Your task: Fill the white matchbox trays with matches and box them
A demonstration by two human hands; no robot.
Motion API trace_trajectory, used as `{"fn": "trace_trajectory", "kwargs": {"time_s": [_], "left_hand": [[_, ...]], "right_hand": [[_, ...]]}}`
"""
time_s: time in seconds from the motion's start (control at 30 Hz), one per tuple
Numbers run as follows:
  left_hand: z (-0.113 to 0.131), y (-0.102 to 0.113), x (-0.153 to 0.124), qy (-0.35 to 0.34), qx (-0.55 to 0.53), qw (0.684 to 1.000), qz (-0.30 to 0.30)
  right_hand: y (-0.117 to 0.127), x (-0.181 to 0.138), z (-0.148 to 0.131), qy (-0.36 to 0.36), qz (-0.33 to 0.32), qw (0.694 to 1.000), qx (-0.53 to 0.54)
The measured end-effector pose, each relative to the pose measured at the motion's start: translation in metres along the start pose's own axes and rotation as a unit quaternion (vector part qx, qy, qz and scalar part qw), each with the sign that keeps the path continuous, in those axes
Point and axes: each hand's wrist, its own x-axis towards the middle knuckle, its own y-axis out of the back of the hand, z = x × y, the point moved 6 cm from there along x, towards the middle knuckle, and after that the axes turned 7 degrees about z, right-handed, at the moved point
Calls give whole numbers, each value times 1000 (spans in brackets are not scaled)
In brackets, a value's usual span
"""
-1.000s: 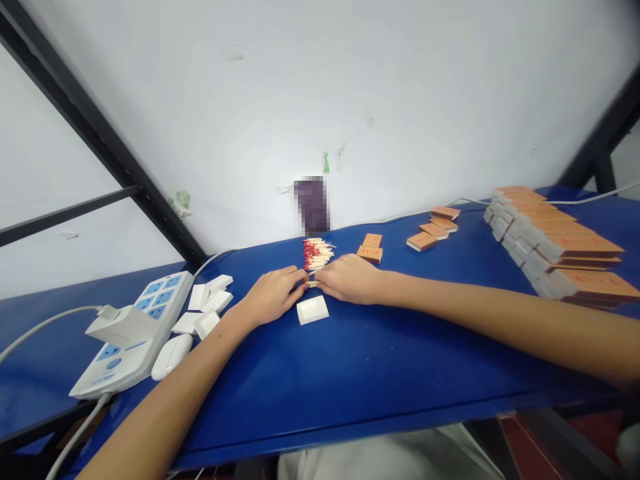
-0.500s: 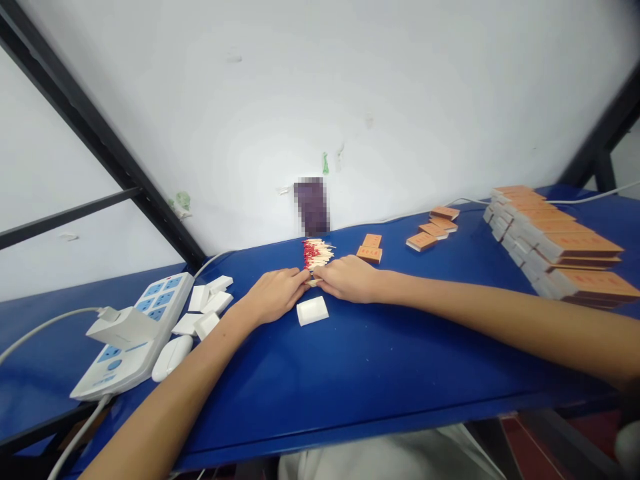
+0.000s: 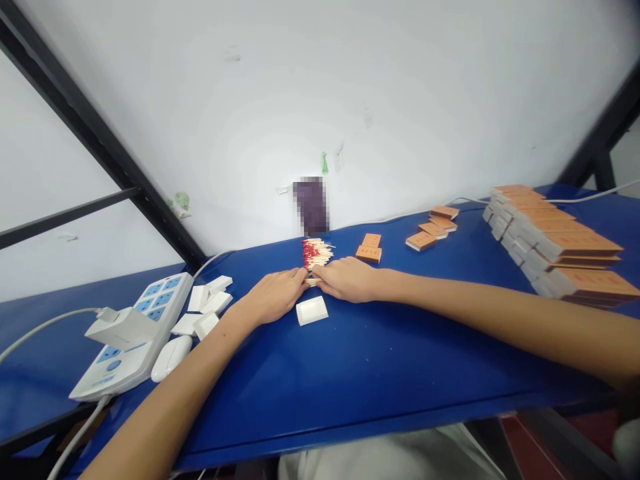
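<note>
Between my two hands lies a small bundle of matches (image 3: 313, 283), its pale sticks showing in the gap. My left hand (image 3: 280, 292) closes on the bundle's left end, and my right hand (image 3: 346, 279) closes on its right end. The fingertips are partly hidden under the hands. Just beyond them is a heap of red-tipped matches (image 3: 317, 254) on the blue table. An open white matchbox tray (image 3: 312, 311) rests on the near side of my hands.
Left of my left arm are several white matchbox trays (image 3: 216, 304), a white earphone case (image 3: 171, 358) and a power strip (image 3: 167, 300) with a plugged-in charger. Orange matchboxes (image 3: 369, 253) lie to the right, and many more are stacked (image 3: 565, 243) at the far right.
Both hands stay almost in place around the matches. My left hand has shifted very slightly left, so a little more of the sticks shows between the hands.
</note>
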Motion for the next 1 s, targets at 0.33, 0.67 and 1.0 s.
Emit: {"fn": "trace_trajectory", "kwargs": {"time_s": [0.33, 0.67, 1.0], "left_hand": [[3, -3, 1, -16, -5, 1000, -4], [8, 18, -7, 3, -2, 1000, -17], [25, 31, -36, -9, -125, 989, -75]], "right_hand": [[-1, 1, -1, 4, -6, 1000, -8], [20, -1, -5, 15, 2, 999, 34], [32, -13, -30, 83, -102, 975, 179]]}}
